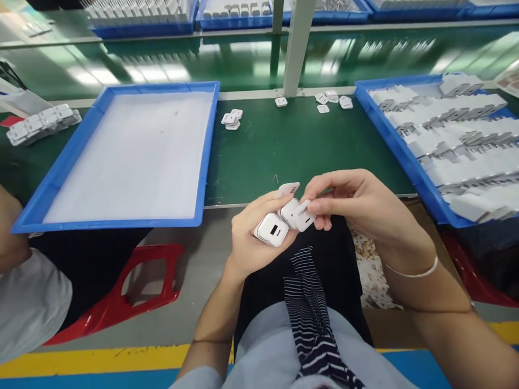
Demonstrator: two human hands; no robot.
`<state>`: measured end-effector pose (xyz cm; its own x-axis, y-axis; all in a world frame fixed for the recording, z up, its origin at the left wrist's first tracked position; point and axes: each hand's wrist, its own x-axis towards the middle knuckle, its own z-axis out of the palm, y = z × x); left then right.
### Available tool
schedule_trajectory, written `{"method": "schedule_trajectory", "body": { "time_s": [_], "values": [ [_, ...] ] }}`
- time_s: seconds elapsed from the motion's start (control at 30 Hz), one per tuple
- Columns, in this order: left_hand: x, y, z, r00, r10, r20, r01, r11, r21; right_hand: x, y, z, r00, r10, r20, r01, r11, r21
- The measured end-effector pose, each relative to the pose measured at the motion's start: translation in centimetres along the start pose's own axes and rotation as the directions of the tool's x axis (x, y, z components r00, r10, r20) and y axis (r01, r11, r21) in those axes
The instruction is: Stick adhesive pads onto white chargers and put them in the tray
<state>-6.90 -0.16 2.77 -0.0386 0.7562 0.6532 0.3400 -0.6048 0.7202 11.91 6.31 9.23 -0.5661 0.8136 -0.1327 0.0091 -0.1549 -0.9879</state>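
Note:
In front of my lap, my left hand [248,235] is closed around white charger adapters. The nearest charger adapter [266,232] faces me with a dark port and a smaller slot; a second adapter [288,212] lies beside it. A white piece with small grey print [287,188] sticks up behind my left thumb. My right hand [357,202] pinches a small white end cap [304,217] with a slot, held at the end of the second adapter. Whether the cap touches the adapter, I cannot tell.
A blue-rimmed tray [206,156] with a white liner is at left. A blue tray [399,145] at right holds rows of white adapter housings. Loose white caps [232,119] lie on the green bench [279,143]. A person's arm [10,227] and a red stool [162,270] are at left.

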Motion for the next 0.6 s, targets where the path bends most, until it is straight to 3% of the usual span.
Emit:
{"method": "schedule_trajectory", "body": {
  "time_s": [0.2, 0.6],
  "values": [
    [0.08, 0.42, -0.04, 0.999, 0.001, 0.047, 0.001, 0.999, -0.045, 0.29, -0.19, 0.09, 0.998, 0.046, 0.046, -0.047, 0.998, 0.035],
    [-0.14, 0.76, -0.27, 0.998, -0.039, 0.052, 0.040, 0.999, -0.019, 0.12, -0.28, 0.36, 0.999, 0.025, 0.038, -0.025, 1.000, -0.018]
  ]
}}
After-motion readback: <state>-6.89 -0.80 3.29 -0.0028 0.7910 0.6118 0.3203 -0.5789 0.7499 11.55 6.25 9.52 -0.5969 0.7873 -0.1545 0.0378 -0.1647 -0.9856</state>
